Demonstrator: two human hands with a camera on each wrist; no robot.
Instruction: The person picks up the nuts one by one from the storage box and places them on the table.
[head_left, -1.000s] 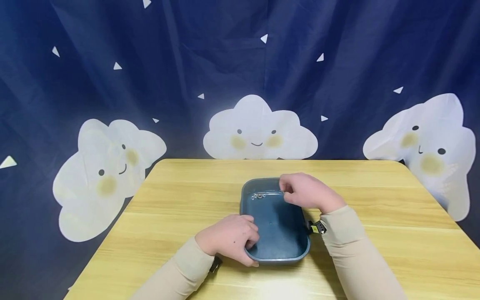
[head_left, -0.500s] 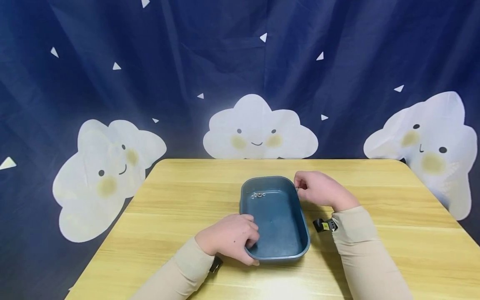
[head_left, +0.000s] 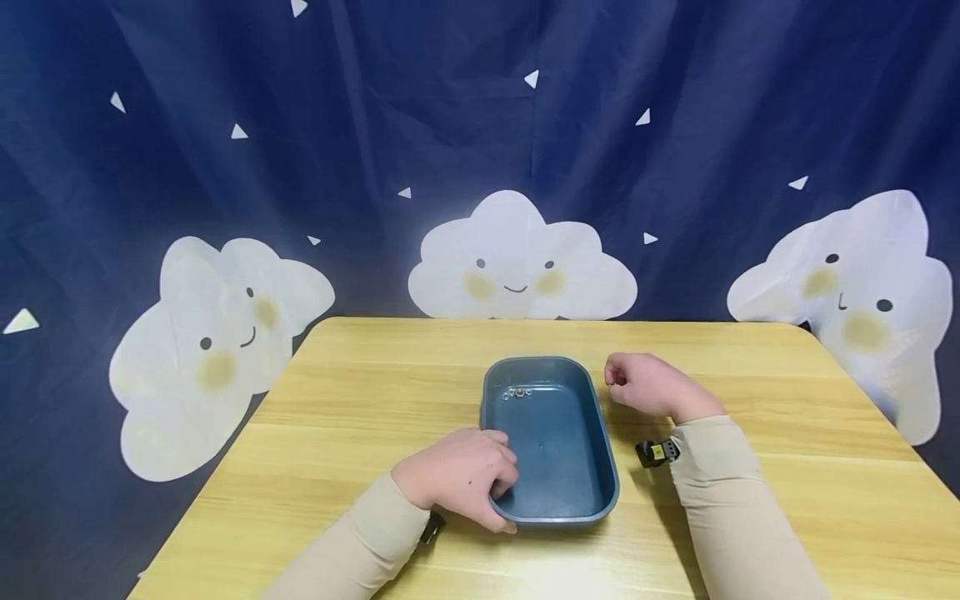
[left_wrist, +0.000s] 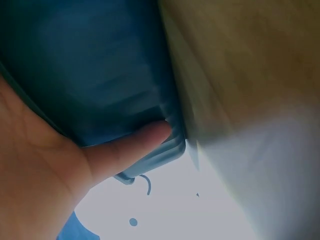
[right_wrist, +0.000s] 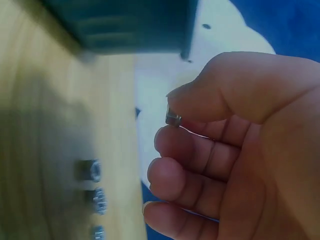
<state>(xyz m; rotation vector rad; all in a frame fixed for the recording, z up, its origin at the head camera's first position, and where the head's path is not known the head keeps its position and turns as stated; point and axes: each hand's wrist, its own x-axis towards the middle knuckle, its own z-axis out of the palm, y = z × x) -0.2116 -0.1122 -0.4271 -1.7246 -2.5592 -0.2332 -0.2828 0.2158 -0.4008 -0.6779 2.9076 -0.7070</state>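
A blue-green plastic bin [head_left: 553, 462] sits on the table with its open top up. My left hand [head_left: 463, 475] grips its near-left rim; in the left wrist view the thumb lies along the bin's outer wall. To the right of the bin, my right hand [head_left: 651, 387] is held above the table. The right wrist view shows it pinching a small metal nut [right_wrist: 172, 119] between thumb and index finger, the other fingers curled. Several small shiny metal nuts [head_left: 517, 392] lie inside the bin at its far-left end.
The right wrist view shows three more metal nuts [right_wrist: 95, 171] in a row on the wooden table [head_left: 360, 392]; the right hand hides them in the head view. A dark blue curtain [head_left: 480, 100] with white clouds hangs behind the table.
My right hand has moved right, from over the bin's far-right part, past its rim, and out above the table. The left hand and the bin have stayed in place.
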